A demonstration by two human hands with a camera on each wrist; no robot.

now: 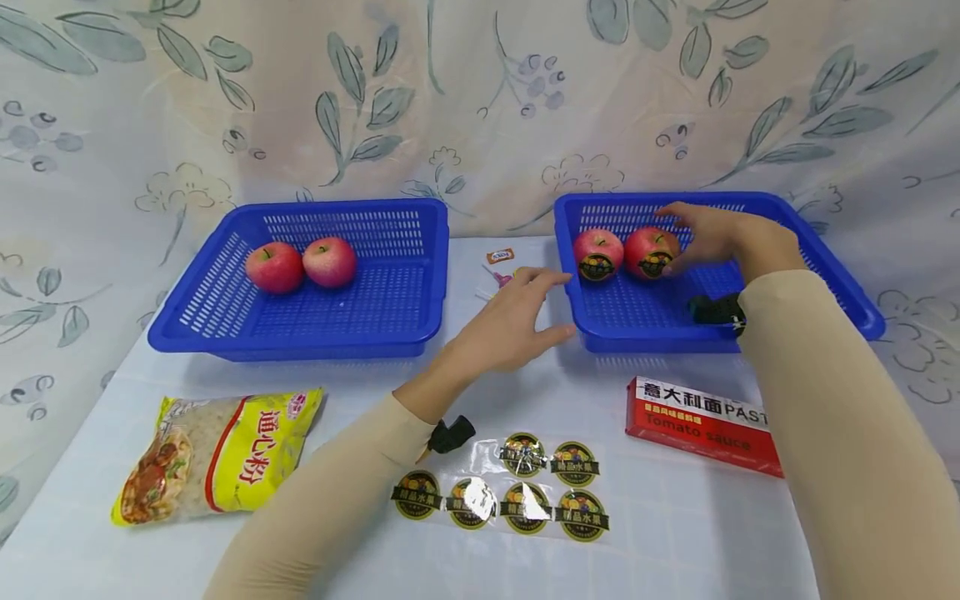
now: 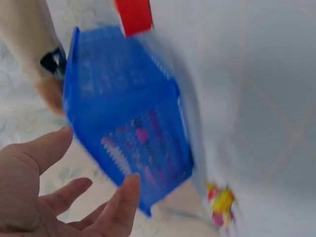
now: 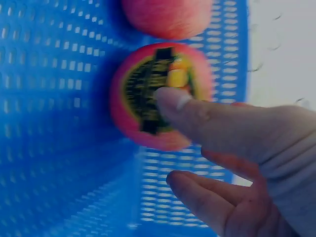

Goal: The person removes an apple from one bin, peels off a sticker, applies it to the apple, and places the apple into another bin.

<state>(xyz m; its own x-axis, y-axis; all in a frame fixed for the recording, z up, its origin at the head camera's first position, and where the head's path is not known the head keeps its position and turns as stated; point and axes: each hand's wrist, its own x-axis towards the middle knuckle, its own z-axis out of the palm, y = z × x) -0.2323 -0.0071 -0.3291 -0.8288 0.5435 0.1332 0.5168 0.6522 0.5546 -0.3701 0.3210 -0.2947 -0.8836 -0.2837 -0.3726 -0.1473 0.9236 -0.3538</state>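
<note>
A white table (image 1: 675, 533) stands before a leaf-printed curtain. In the left blue basket (image 1: 225, 333), two apples (image 1: 302, 264) carry no sticker, so half the labelling seems left. The left hand (image 1: 510, 321) hovers with fingers spread, holding nothing, above the sticker sheet (image 1: 510, 492). In the right blue basket (image 1: 825, 275), two stickered apples (image 1: 624, 252) sit; the right hand (image 1: 720, 237) presses its thumb on one label, fingers relaxed.

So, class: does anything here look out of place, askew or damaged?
Nothing is spilled or damaged. The sticker sheet has gaps, and matching stickers sit on both apples in the right basket, where the right hand touches one. The left basket's apples are bare.
</note>
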